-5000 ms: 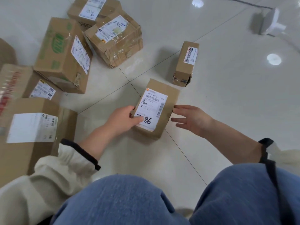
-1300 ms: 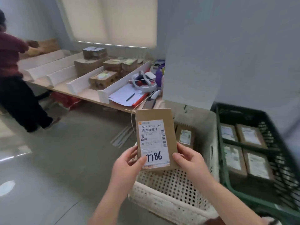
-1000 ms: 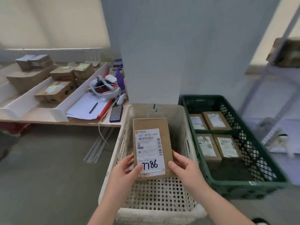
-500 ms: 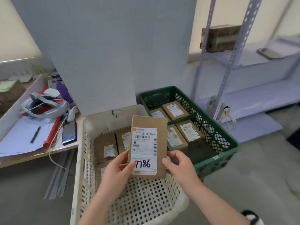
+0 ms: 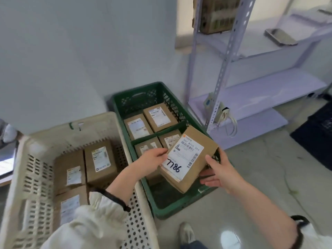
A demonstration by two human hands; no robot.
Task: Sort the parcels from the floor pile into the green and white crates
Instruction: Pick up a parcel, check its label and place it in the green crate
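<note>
A small brown parcel (image 5: 195, 159) with a white label marked 7786 hangs tilted over the near half of the green crate (image 5: 118, 108). My left hand (image 5: 152, 159) pinches its left edge. My right hand (image 5: 218, 172) holds its right side from below. Several labelled parcels (image 5: 159, 116) lie flat in the green crate. The white crate (image 5: 75, 130) stands to its left, and my left forearm crosses over its corner; several brown parcels (image 5: 100, 159) lie inside it.
A grey wall panel stands behind both crates. A pale metal shelf rack (image 5: 221, 83) rises to the right, with a cardboard box (image 5: 215, 14) on an upper shelf. A dark mat (image 5: 316, 137) lies on the floor at far right. My shoe (image 5: 186, 233) shows below.
The parcel has moved from above the white crate rightwards and down over the green crate, and it has tilted. My view has swung right and down.
</note>
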